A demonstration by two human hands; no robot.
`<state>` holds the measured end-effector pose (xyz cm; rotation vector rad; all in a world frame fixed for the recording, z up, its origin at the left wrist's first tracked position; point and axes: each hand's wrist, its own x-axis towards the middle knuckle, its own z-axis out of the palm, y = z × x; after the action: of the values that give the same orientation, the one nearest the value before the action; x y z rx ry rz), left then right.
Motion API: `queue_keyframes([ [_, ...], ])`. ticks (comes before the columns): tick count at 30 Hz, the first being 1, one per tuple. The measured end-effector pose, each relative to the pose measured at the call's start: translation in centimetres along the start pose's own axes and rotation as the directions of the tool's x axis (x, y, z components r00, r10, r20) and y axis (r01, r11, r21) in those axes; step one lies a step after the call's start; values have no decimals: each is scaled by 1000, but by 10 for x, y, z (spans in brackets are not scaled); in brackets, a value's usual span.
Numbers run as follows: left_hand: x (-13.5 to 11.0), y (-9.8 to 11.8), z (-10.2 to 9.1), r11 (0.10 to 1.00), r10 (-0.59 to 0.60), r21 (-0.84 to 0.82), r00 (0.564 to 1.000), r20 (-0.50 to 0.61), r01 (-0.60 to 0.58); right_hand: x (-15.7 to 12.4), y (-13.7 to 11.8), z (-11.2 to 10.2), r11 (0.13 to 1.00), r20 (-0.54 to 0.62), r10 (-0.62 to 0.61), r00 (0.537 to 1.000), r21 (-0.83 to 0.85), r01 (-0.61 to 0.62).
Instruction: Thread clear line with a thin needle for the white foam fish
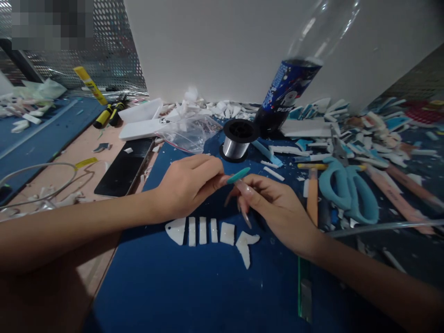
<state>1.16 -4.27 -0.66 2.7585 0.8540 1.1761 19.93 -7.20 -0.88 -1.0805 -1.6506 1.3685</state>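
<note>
My left hand and my right hand meet over a blue cutting mat. The fingers of both are pinched together at a point between them; whatever they pinch is too thin to make out. A long teal nail shows where the fingertips meet. Just below the hands lie several white foam pieces laid out in a row like a fish: a head piece, narrow slices and a tail piece. A spool of thin wire stands just beyond the hands.
Teal scissors and an orange-handled tool lie to the right. A plastic bottle leans at the back. A clear bag, white boards, a black phone and foam scraps lie around.
</note>
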Motion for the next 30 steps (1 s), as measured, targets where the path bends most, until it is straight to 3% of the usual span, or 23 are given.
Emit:
queue_keyframes([
  [6,3,-3,-5,996,-47,82,997,69,41,2,-1,-1,991,-75,-13,997,130,22],
  [11,7,-10,-12,983,-64,175,996,58,53,0,-1,-1,995,-127,-30,991,94,43],
  [14,8,-15,-15,982,42,177,986,161,-71,-1,0,-2,989,-235,-148,961,-4,151],
  [16,7,-18,-15,954,205,145,925,321,-262,-2,0,-2,978,-308,-206,929,-39,204],
  [18,5,-23,-13,905,321,105,824,466,-412,-1,0,-2,977,-348,-211,913,-36,212],
  [19,3,-25,-11,887,347,95,788,509,-451,-1,0,-2,979,-355,-201,913,-32,202],
  [21,1,-29,-8,869,360,99,756,546,-485,0,0,-2,984,-362,-175,915,-36,174],
  [26,1,-32,-5,821,358,232,787,503,-522,1,-1,-2,990,-360,-144,922,-54,134],
  [30,4,-29,-7,816,211,432,894,395,-384,0,0,-2,993,-340,-116,933,-23,115],
])
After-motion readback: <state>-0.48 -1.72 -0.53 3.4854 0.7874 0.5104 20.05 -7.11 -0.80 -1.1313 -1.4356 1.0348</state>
